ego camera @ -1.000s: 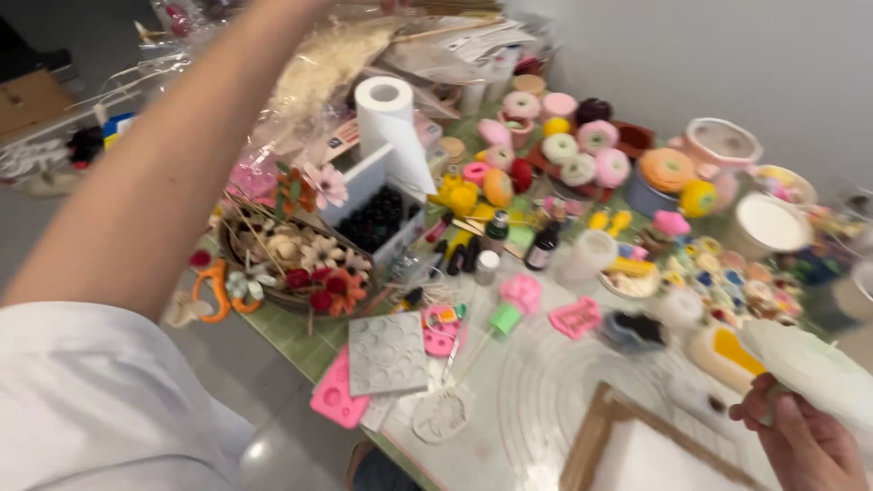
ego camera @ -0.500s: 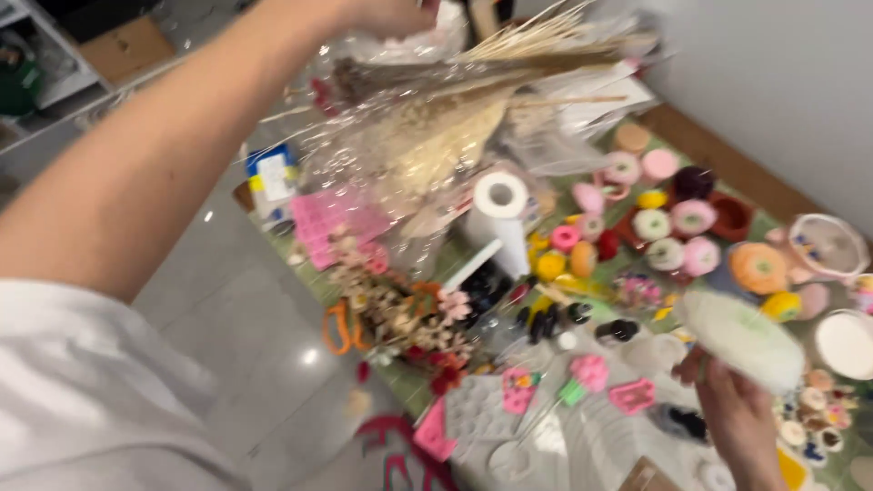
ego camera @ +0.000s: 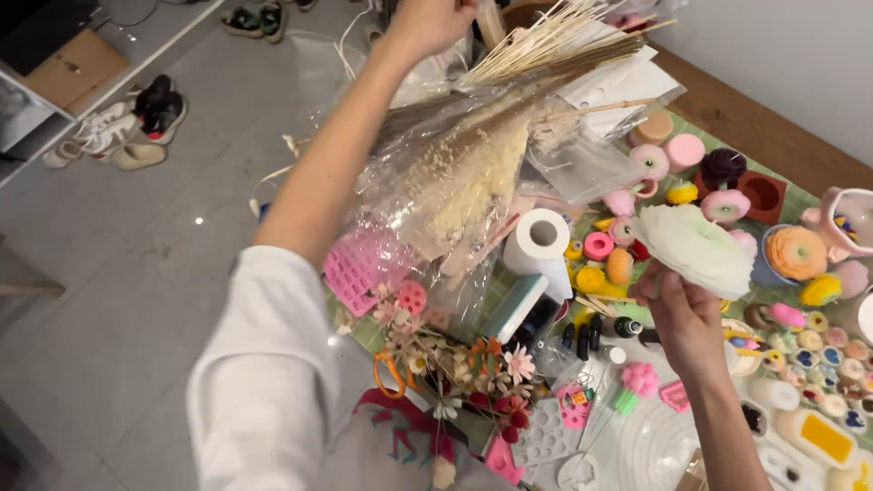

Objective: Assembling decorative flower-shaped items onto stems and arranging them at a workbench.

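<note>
Left hand [ego camera: 427,23], raised and closed, grips a cellophane-wrapped dried flower bundle [ego camera: 473,173] hanging below it. Right hand [ego camera: 687,314] pinches a pale ruffled flower-shaped piece [ego camera: 696,247] between fingers and thumb, just above it. Toilet paper roll [ego camera: 538,241] stands left of the right hand.

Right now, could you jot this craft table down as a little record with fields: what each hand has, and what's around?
left hand: raised, gripping a wrapped bundle of dried stems
right hand: holding a pale ruffled flower shape
below the bundle: white paper roll, pink grid mould
table's near edge: small artificial flowers, orange-handled scissors
table's right side: many round pink, yellow and orange pieces
floor: shoes by a shelf
</note>
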